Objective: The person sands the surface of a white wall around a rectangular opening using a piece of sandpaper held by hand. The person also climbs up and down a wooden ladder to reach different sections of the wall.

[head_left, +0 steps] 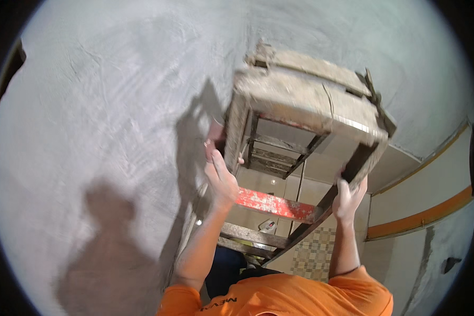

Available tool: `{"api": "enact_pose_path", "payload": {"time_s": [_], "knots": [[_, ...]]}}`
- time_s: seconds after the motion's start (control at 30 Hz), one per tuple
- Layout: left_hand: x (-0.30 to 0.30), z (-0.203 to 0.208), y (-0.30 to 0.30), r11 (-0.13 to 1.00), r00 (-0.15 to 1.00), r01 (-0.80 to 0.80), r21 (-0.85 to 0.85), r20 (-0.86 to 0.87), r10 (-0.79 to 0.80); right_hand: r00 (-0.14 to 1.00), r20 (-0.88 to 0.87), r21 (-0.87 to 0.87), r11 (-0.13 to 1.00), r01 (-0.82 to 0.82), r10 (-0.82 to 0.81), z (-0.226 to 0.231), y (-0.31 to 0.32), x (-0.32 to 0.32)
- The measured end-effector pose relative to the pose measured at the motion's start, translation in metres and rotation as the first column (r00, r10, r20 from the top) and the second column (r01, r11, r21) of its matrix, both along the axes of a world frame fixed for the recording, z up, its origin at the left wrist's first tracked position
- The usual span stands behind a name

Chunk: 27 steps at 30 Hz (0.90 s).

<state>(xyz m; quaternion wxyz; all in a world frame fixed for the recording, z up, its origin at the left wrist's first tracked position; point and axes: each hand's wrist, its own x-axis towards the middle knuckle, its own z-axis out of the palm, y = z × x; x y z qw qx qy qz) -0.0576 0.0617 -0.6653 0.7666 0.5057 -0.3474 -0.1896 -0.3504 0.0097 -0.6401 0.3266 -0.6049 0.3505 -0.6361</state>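
A dusty, plaster-splashed stepladder stands in front of me, its wide top near the wall corner. My left hand is closed around its left side rail, fingertips showing on the inner side. Just above that hand, between rail and wall, is a small flat brownish patch; I cannot tell what it is. My right hand grips the right side rail, its fingers partly hidden behind it. Between my forearms are a worn red step and lower grey steps.
A grey plastered wall rises close on the left, carrying my shadow. Another plastered wall meets it behind the ladder. Below lie mosaic tiles and a white object. An orange-brown curved strip runs along the right.
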Motion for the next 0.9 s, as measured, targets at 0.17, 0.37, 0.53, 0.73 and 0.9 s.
{"api": "enact_pose_path", "payload": {"time_s": [0.17,0.37,0.53,0.73,0.9], "knots": [[0.004,-0.008,0.006,0.995,0.999,0.044,0.091,-0.036,-0.041,0.999,-0.046,0.028,0.999,0.022,-0.021,-0.013,0.000,0.004],[0.005,0.008,0.009,0.959,0.999,0.017,0.284,-0.036,-0.007,0.998,-0.058,0.081,0.997,0.021,-0.016,-0.008,-0.001,0.002],[0.017,-0.015,0.003,0.959,0.998,-0.019,0.284,0.056,0.003,0.992,-0.120,0.022,0.999,0.035,-0.032,-0.006,-0.003,0.008],[0.015,0.022,0.009,0.968,0.989,0.132,0.215,-0.089,-0.115,0.990,-0.138,0.134,0.990,0.051,-0.033,0.019,0.011,0.010],[0.019,0.012,0.006,0.982,0.998,0.009,0.186,0.063,-0.021,0.959,-0.282,0.221,0.975,0.031,0.034,0.040,0.021,-0.004]]}}
